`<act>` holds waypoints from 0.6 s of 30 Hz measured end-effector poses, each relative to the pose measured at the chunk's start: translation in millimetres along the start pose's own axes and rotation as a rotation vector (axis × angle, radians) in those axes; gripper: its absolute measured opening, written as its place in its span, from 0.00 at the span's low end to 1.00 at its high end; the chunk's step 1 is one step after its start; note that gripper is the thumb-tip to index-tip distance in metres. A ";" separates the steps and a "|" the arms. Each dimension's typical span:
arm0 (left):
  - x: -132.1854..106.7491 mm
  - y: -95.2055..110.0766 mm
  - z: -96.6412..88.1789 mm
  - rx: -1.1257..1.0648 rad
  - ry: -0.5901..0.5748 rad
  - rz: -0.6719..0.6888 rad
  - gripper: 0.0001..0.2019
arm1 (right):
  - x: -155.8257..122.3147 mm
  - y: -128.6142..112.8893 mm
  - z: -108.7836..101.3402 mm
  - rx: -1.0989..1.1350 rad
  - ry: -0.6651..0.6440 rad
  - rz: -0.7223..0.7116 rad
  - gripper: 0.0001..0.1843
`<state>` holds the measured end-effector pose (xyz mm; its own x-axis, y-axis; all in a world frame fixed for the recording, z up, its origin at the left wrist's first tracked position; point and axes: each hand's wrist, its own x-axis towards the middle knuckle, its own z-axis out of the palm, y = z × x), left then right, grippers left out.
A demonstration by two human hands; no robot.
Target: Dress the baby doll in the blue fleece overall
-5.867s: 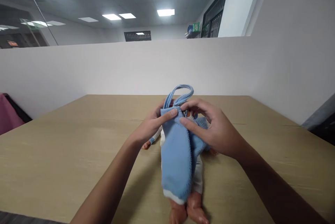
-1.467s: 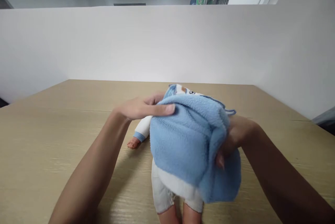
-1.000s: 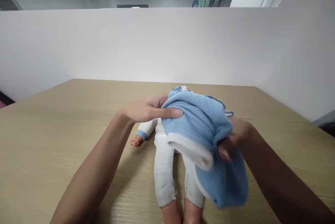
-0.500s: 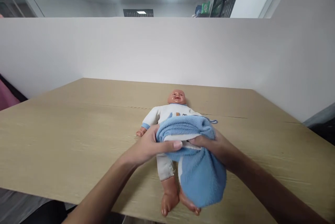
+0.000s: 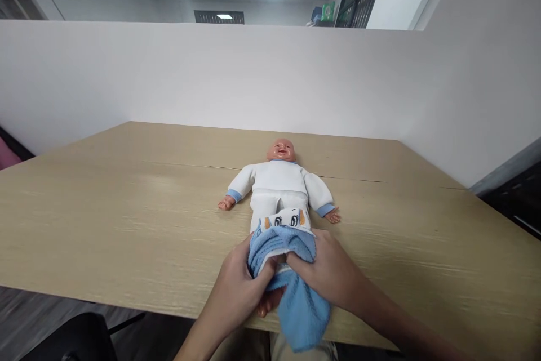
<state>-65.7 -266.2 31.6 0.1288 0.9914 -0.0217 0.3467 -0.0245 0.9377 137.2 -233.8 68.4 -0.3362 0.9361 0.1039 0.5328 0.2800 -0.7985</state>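
Observation:
A baby doll [image 5: 279, 183] in a white suit with blue cuffs lies on its back on the wooden table [image 5: 105, 220], head pointing away from me. A light blue fleece garment [image 5: 291, 271] with a white lining and cartoon eyes is bunched over the doll's lower legs at the near table edge. My left hand [image 5: 240, 288] grips the garment's left side, thumb on top. My right hand [image 5: 329, 273] grips its right side. The doll's feet are mostly hidden; a bit shows between my hands.
White partition walls [image 5: 211, 79] enclose the table at the back and right. A dark chair [image 5: 67, 338] sits below the near left edge. Something pink [image 5: 6, 155] shows at the far left. A dark surface [image 5: 515, 197] lies beyond the right partition.
The blue garment has slid from the doll's chest down to its lower legs, uncovering the white torso and arms. Both hands moved toward me with it.

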 end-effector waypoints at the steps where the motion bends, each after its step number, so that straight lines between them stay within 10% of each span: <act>1: 2.0 -2.6 0.4 0.020 -0.003 0.008 0.19 | 1.6 3.1 1.3 -0.009 -0.006 -0.007 0.03; 12: 48.0 -25.9 -0.7 0.109 0.086 0.114 0.16 | 36.1 41.3 13.5 -0.027 0.127 -0.073 0.25; 18: 40.1 -9.9 -17.4 0.008 0.034 0.033 0.15 | 35.2 13.1 -5.3 -0.006 0.057 -0.013 0.13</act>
<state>-80.2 -224.0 27.5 0.1092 0.9938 0.0212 0.3505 -0.0584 0.9347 136.4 -196.0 64.7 -0.2980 0.9430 0.1483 0.5331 0.2933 -0.7936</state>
